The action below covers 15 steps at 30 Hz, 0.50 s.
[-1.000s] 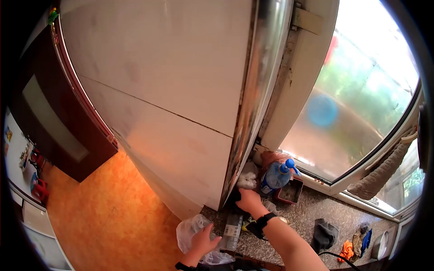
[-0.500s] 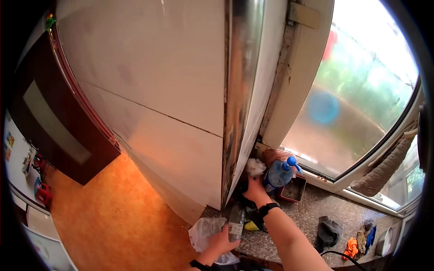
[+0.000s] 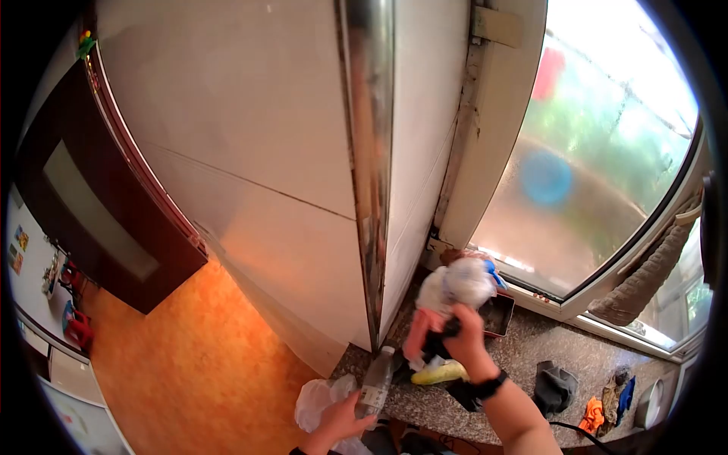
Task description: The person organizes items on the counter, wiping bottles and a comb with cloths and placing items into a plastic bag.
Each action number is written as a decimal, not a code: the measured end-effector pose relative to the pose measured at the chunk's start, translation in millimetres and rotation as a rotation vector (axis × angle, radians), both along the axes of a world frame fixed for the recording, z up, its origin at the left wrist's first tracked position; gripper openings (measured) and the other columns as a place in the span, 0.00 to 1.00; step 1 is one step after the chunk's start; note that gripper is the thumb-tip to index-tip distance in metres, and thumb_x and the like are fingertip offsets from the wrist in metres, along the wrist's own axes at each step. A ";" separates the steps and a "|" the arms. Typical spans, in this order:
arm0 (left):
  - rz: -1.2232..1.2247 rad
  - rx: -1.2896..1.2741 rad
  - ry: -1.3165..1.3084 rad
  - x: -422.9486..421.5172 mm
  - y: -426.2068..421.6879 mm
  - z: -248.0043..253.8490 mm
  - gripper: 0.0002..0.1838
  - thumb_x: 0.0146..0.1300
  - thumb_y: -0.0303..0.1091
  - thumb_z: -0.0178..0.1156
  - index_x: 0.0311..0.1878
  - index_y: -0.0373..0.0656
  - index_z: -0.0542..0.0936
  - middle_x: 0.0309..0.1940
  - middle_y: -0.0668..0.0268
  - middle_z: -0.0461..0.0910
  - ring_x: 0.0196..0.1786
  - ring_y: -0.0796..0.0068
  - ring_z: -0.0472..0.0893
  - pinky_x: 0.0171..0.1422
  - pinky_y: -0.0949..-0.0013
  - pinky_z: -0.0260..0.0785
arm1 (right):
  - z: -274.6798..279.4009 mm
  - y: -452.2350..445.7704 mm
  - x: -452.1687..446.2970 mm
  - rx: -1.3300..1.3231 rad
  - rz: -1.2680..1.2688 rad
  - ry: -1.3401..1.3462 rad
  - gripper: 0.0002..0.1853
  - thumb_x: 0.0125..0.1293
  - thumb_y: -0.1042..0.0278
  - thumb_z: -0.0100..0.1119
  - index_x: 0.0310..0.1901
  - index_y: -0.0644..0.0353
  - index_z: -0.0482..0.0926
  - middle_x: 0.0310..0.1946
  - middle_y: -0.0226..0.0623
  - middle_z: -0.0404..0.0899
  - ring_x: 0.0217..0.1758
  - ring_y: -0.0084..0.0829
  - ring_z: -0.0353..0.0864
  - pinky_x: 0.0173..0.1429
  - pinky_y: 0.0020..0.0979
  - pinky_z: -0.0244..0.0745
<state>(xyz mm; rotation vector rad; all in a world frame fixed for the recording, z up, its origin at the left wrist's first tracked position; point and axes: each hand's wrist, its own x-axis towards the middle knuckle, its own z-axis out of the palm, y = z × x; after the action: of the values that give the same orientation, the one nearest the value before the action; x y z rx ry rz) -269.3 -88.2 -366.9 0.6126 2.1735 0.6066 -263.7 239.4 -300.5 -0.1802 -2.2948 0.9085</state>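
Note:
My left hand (image 3: 341, 417) is at the counter's near left edge, its fingers around a clear plastic bottle (image 3: 377, 379) with a pale label. A crumpled translucent plastic bag (image 3: 315, 402) lies beside and under this hand. My right hand (image 3: 469, 341) is closed on a bundle of crumpled plastic bags (image 3: 459, 284), white on top, with pink and black parts hanging below; motion blurs it. A yellow-green item (image 3: 440, 373) lies just below the bundle, its kind unclear. Behind the bundle, the blue pump bottle is mostly hidden, with only a bit of its blue pump top (image 3: 494, 273) showing.
A red-rimmed tray (image 3: 500, 315) stands by the window frame. Right along the granite counter (image 3: 516, 356) lie a dark grey cloth (image 3: 555, 388), an orange cloth (image 3: 591, 415), a blue cloth (image 3: 624, 398) and a metal bowl (image 3: 650, 402). A tiled wall corner (image 3: 368, 227) rises at the left.
My right hand has lifted the bundle of bags from the corner toward the right, in front of the pump bottle. My left hand and the clear bottle have shifted slightly left.

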 end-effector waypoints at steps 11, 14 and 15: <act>0.160 0.418 0.313 -14.3 64.9 -58.0 0.38 0.68 0.54 0.60 0.71 0.35 0.67 0.63 0.48 0.76 0.59 0.50 0.80 0.60 0.56 0.72 | -8.5 56.4 210.6 -1.231 -0.237 0.255 0.11 0.73 0.67 0.53 0.50 0.64 0.77 0.44 0.40 0.82 0.42 0.31 0.84 0.52 0.33 0.82; 0.331 0.492 0.203 -12.4 52.3 -16.9 0.28 0.66 0.40 0.64 0.64 0.34 0.73 0.55 0.53 0.80 0.44 0.59 0.83 0.50 0.61 0.75 | -7.3 43.4 245.8 -1.232 -0.304 0.244 0.12 0.73 0.65 0.53 0.50 0.64 0.77 0.45 0.41 0.82 0.42 0.32 0.84 0.52 0.33 0.82; 0.306 0.493 0.193 -12.0 43.6 -11.0 0.28 0.66 0.40 0.64 0.64 0.34 0.73 0.55 0.53 0.80 0.44 0.59 0.83 0.50 0.61 0.75 | -7.3 40.1 252.6 -1.236 -0.316 0.237 0.13 0.73 0.65 0.53 0.50 0.65 0.77 0.45 0.41 0.82 0.42 0.32 0.84 0.52 0.34 0.82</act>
<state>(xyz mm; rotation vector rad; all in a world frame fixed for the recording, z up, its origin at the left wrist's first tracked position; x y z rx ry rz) -281.4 -44.6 -377.9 0.6116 2.3276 1.3194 -11.1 279.6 -307.7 -0.8573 -1.1609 1.8994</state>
